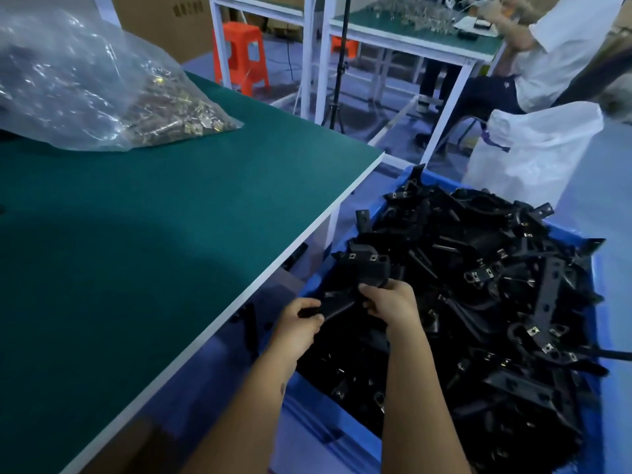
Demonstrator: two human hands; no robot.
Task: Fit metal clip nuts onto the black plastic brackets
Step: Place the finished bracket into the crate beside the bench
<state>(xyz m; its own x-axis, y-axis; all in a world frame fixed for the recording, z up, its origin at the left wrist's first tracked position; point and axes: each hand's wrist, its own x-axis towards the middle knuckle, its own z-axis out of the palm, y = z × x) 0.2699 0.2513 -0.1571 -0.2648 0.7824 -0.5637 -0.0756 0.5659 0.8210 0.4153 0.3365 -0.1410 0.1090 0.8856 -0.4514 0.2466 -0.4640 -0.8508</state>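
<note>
One green counter (143, 213) fills the left half of the view, from about 7 to 11 o'clock. One blue bin (591, 268) takes up the lower right, from 3 to 5 o'clock, heaped with black plastic brackets (478, 285), too many and too tangled to count; several of them show small metal clip nuts already seated on their tabs. One clear plastic bag (78, 80) lies on the counter at 10 o'clock, with a loose mass of metal clip nuts (178, 111) inside, likewise past counting. One white sack (533, 148) stands beyond the bin at 2 o'clock, beside a seated person (547, 46) at another bench, and one orange stool (242, 56) stands at 12 o'clock. Two bare hands reach over the near left corner of the bin, at about 6 o'clock. The left hand (297, 323) has its fingers curled tight on the lower end of one black bracket (362, 268), thumb pressed on top. The right hand (393, 302) has its fingers closed round the same bracket higher up, just below two clip nuts that show on its upper edge.
</note>
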